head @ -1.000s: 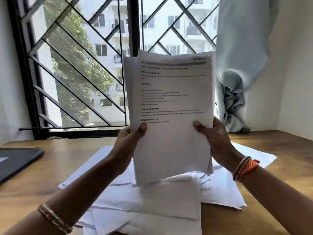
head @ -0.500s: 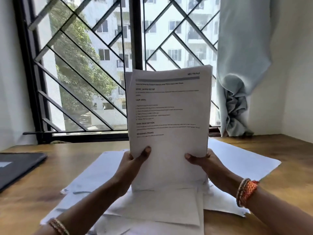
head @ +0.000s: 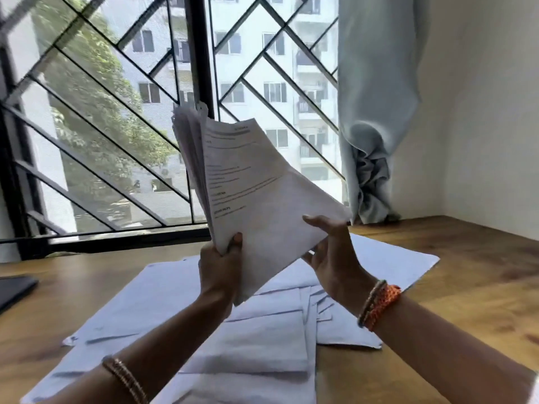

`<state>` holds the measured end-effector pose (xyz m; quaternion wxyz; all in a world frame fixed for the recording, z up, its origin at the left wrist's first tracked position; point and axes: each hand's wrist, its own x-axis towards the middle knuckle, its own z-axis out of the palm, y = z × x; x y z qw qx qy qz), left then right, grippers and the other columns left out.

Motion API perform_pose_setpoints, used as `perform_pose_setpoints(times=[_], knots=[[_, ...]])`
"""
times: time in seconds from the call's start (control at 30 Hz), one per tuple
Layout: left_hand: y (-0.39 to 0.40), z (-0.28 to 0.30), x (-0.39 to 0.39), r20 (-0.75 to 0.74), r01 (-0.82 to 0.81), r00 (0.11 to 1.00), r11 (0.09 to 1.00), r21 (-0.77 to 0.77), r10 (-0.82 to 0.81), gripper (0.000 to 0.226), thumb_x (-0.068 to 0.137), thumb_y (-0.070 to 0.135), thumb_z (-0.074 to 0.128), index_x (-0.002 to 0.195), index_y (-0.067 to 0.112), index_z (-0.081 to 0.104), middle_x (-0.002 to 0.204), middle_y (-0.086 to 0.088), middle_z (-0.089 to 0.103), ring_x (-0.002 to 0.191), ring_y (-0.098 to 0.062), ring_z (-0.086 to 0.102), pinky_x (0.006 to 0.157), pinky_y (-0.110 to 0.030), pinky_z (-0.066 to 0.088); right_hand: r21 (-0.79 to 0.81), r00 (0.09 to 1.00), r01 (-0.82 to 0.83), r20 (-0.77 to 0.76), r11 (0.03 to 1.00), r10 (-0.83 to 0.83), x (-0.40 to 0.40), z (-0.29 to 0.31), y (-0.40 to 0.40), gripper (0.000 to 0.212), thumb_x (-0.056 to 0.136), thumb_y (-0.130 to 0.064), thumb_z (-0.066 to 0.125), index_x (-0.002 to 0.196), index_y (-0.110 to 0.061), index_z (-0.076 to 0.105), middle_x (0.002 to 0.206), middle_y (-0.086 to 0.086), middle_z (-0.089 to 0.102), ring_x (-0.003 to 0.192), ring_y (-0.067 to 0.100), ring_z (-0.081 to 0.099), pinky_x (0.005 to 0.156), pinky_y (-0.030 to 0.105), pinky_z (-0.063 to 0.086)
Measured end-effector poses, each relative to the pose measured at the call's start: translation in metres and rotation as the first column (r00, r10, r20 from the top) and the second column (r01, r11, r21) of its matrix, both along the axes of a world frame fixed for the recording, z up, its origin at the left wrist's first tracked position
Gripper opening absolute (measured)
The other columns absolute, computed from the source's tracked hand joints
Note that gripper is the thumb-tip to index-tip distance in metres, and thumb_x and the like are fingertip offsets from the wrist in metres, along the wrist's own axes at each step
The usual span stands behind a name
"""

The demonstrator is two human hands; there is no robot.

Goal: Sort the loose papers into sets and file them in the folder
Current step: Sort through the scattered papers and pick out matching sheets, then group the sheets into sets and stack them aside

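Observation:
A stack of printed papers (head: 256,182) is lifted above the table, tilted with its top leaning left, the sheets fanned apart along the upper left edge. My left hand (head: 220,266) grips the stack's lower corner, thumb on the front page. My right hand (head: 332,258) is beside the stack's lower right edge with its fingers spread and straight, touching that edge at most. Loose white sheets (head: 256,330) lie scattered on the wooden table (head: 466,272) under both hands.
A dark flat object (head: 14,290), perhaps a folder or a laptop, lies at the table's left edge. Behind the table is a barred window (head: 116,126). A pale blue curtain (head: 376,112) hangs at the right, by a white wall.
The stack was upright and held by both hands. It has tilted left and fanned at the top, and my right hand has let go and opened beside it.

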<state>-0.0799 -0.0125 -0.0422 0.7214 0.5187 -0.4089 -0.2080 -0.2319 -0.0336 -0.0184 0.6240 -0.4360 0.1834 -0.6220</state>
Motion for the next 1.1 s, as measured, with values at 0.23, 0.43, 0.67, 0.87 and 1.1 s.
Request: perform_pose_setpoints(times=[0.23, 0.43, 0.67, 0.87, 1.1], knots=[[-0.046, 0.044, -0.093, 0.157, 0.242, 0.952, 0.961, 0.134, -0.262, 0.037, 0.076, 0.029, 0.056, 0.099, 0.002, 0.065, 0.095, -0.023, 0.068, 0.080, -0.041, 0.068, 0.069, -0.055, 0.056, 0.019, 0.773, 0.635, -0.009, 0.773, -0.635, -0.043, 0.026, -0.046, 0.044, 0.075, 0.007, 0.055, 0.118, -0.002, 0.059, 0.109, 0.012, 0.066, 0.096, 0.030, 0.063, 0.086, 0.042, 0.051], [-0.055, 0.054, -0.176, 0.023, 0.709, 0.669, 0.647, 0.279, -0.743, 0.015, 0.095, 0.003, 0.043, 0.092, 0.003, 0.058, 0.075, -0.011, 0.067, 0.050, -0.013, 0.066, 0.039, -0.016, 0.043, -0.017, 0.355, 0.932, -0.149, 0.361, -0.923, -0.187, -0.001, -0.078, 0.033, 0.078, 0.005, 0.053, 0.108, 0.000, 0.066, 0.107, 0.015, 0.068, 0.095, 0.028, 0.064, 0.082, 0.036, 0.053], [-0.105, 0.015, -0.234, 0.309, 0.619, 0.626, 0.697, 0.363, -0.716, 0.023, 0.087, 0.001, 0.048, 0.104, 0.015, 0.053, 0.093, -0.012, 0.063, 0.080, -0.024, 0.060, 0.059, -0.035, 0.055, -0.031, 0.173, 0.981, -0.329, 0.194, -0.928, -0.288, -0.037, -0.091, 0.037, 0.081, 0.013, 0.050, 0.117, 0.014, 0.056, 0.118, 0.032, 0.060, 0.109, 0.041, 0.059, 0.088, 0.040, 0.046], [-0.168, -0.014, -0.261, 0.831, 0.394, 0.193, 0.817, 0.421, -0.522, 0.047, 0.093, 0.029, 0.052, 0.135, 0.014, 0.039, 0.125, -0.014, 0.056, 0.117, -0.031, 0.051, 0.095, -0.038, 0.045, 0.029, 0.279, 0.953, -0.465, 0.300, -0.840, -0.321, -0.050, -0.145, 0.044, 0.083, 0.011, 0.047, 0.127, 0.010, 0.047, 0.128, 0.028, 0.054, 0.118, 0.038, 0.054, 0.093, 0.034, 0.044], [-0.211, -0.037, -0.272, 0.805, 0.345, 0.179, 0.803, 0.486, -0.565, 0.060, 0.096, 0.052, 0.038, 0.144, 0.017, 0.029, 0.147, -0.008, 0.040, 0.131, -0.025, 0.040, 0.107, -0.041, 0.033, -0.049, 0.158, 0.970, -0.618, 0.239, -0.770, -0.346, -0.046, -0.192, 0.051, 0.083, 0.004, 0.051, 0.131, 0.003, 0.036, 0.134, 0.024, 0.048, 0.121, 0.038, 0.051, 0.099, 0.036, 0.041]])
